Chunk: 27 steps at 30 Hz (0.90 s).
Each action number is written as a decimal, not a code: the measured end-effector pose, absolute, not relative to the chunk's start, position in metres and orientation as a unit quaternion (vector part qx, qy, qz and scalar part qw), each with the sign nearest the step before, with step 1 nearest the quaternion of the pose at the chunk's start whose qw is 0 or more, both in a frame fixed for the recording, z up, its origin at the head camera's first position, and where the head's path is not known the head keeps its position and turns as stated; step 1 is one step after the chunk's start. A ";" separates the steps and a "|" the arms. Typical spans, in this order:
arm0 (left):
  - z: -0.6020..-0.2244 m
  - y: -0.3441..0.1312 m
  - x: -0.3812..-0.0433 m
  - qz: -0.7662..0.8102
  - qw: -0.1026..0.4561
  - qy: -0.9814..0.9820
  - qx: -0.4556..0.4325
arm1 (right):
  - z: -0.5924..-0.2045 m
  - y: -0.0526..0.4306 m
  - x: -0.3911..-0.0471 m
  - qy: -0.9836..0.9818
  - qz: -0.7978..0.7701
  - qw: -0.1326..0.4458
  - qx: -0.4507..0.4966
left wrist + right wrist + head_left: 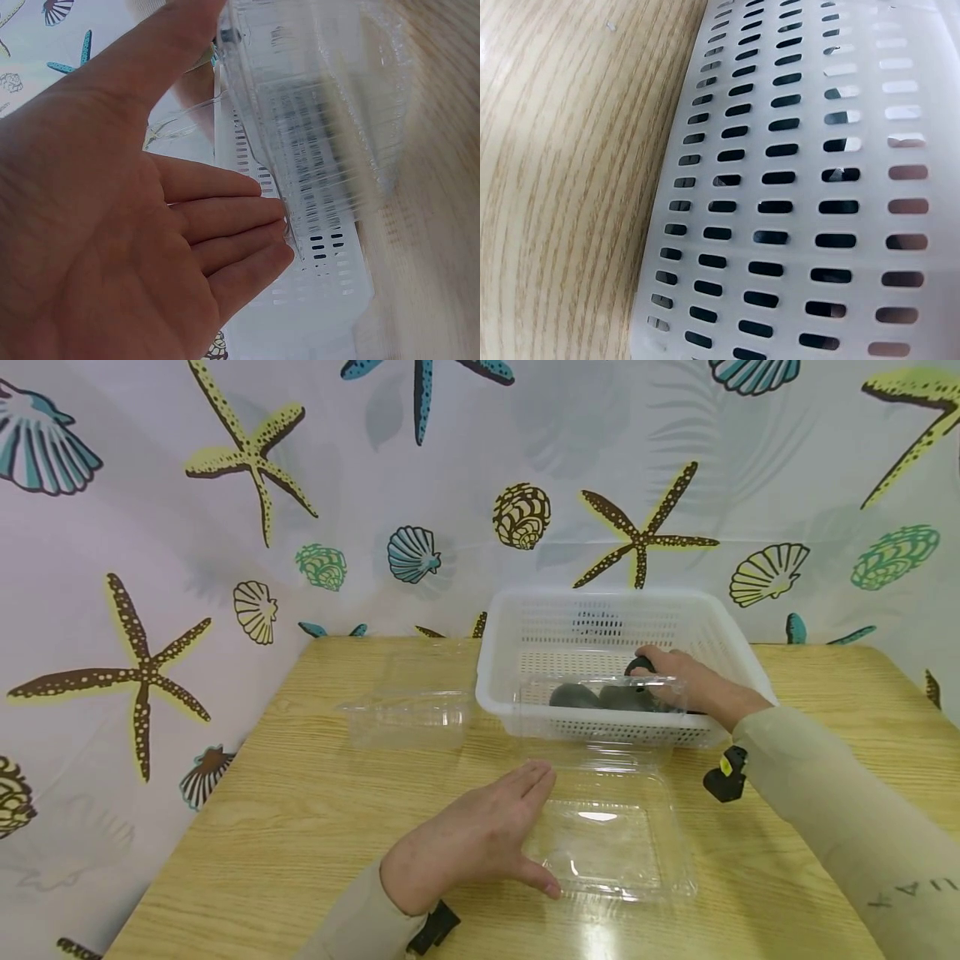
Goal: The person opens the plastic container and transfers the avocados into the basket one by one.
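Observation:
A clear plastic clamshell container (pixel 667 827) lies unfolded on the table, one half flat and the other standing up before the white basket (pixel 498 647). My left hand (pixel 480 839) rests at its left side, fingers straight and thumb spread; in the left wrist view the fingertips touch the clear rim (pixel 279 187). Inside the basket, my right hand (pixel 693 681) holds a dark, rounded, avocado-like fruit (pixel 640 666) at its fingertips. Similar dark green fruits (pixel 575 696) lie below it, seen through the clear plastic. The right wrist view shows only the basket's slotted wall (pixel 795 187), with dark shapes behind.
Another clear plastic container (pixel 405 722) stands opened on the table, left of the basket. The wooden table (pixel 285 827) ends at a hanging cloth (pixel 457 468) printed with shells and starfish, behind the basket and along the left.

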<state>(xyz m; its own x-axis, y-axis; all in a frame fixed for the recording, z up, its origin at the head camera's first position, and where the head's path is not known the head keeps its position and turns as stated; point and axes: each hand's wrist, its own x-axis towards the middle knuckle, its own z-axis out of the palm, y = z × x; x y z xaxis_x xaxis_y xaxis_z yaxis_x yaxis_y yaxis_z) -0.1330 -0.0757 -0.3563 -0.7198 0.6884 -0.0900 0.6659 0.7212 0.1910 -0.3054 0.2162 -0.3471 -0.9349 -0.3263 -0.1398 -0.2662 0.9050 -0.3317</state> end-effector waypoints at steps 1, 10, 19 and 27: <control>-0.356 -0.076 -0.133 0.073 0.078 0.924 0.366 | -0.347 0.216 -0.305 0.971 -0.154 0.096 -0.154; -0.356 -0.076 -0.133 0.072 0.083 0.925 0.363 | -0.350 0.219 -0.304 0.972 -0.136 0.090 -0.171; -0.356 -0.075 -0.132 0.071 0.084 0.925 0.364 | -0.347 0.228 -0.305 0.969 -0.135 0.087 -0.188; -0.356 -0.075 -0.132 0.072 0.080 0.925 0.365 | -0.338 0.237 -0.301 0.968 -0.160 0.099 -0.166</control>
<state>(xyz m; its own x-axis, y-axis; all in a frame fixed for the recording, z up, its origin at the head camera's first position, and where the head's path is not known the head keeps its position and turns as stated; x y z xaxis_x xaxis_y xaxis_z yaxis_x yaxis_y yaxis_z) -0.1315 -0.0748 -0.3562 -0.7212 0.6862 -0.0952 0.6630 0.7235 0.1921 -0.3013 0.2367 -0.3379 -0.9254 -0.3526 -0.1389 -0.2893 0.8940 -0.3422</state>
